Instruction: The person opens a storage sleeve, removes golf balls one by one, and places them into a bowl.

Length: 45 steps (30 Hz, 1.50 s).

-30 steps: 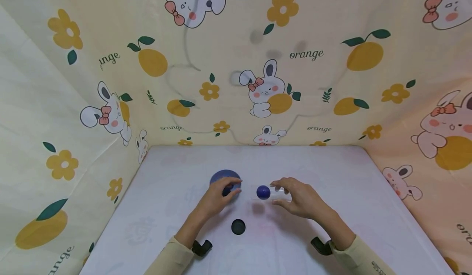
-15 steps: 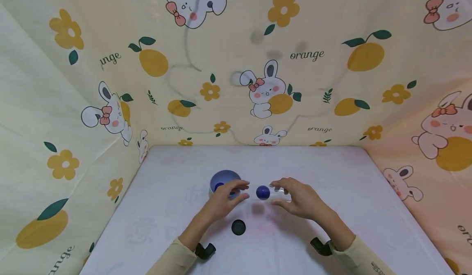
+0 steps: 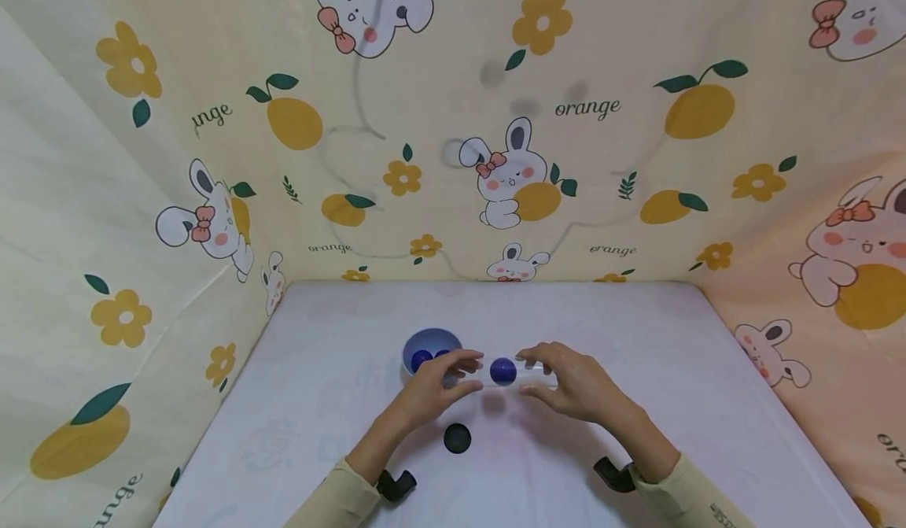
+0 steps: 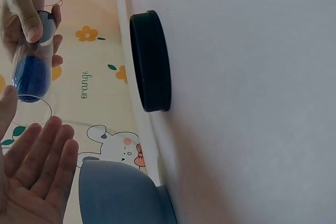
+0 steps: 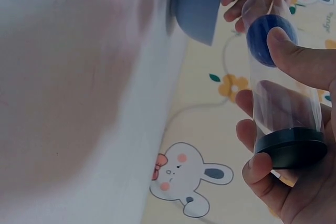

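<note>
My right hand (image 3: pixel 576 378) grips a clear tube (image 5: pixel 286 100) lying sideways above the table, with a black cap on its right end. Inside the tube sits a dark blue ball (image 3: pixel 503 371), towards the uncapped left end. Around that end my left hand (image 3: pixel 432 390) holds its thumb and fingers apart, fairly straight; whether they touch the rim I cannot tell. Just behind the left hand stands a blue bowl (image 3: pixel 432 341). Two blue balls (image 3: pixel 421 360) show in it, partly hidden by that hand.
A round black cap (image 3: pixel 457 438) lies on the white table (image 3: pixel 340 308) in front of the hands. Patterned cloth (image 3: pixel 439 221) hangs behind the table and along both sides.
My left hand has moved from over the bowl to the right, to the tube's uncapped end, uncovering balls in the bowl. The right hand and tube have hardly moved.
</note>
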Each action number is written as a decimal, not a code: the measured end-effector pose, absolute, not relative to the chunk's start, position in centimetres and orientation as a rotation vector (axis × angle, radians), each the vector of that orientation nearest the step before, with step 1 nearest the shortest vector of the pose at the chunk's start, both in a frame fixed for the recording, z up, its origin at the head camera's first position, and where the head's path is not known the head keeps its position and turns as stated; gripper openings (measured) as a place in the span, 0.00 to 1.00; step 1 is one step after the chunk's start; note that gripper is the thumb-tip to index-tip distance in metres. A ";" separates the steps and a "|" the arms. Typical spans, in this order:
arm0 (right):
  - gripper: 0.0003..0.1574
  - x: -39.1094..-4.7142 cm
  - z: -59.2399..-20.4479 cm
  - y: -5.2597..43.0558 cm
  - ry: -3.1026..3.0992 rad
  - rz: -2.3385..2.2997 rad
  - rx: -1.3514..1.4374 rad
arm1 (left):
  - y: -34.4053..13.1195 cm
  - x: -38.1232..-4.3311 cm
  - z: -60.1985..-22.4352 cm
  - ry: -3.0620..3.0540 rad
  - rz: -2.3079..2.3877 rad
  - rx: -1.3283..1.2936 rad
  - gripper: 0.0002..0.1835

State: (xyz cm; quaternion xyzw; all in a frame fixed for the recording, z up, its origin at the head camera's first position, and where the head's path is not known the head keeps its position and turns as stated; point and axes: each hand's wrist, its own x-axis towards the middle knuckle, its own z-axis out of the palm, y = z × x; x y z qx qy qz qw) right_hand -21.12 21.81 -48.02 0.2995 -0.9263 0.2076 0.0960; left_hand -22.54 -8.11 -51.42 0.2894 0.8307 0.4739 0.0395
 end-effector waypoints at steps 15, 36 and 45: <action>0.32 -21.0 -47.8 21.4 -2.764 0.594 0.884 | -8.3 -22.7 -51.6 2.558 1.445 0.873 0.28; 0.33 -21.0 -47.9 21.5 -2.790 0.617 0.885 | -8.9 -22.9 -51.5 2.549 1.479 0.789 0.26; 0.32 -21.0 -48.2 21.7 -2.796 0.654 0.817 | -9.9 -23.4 -51.1 2.586 1.514 0.778 0.28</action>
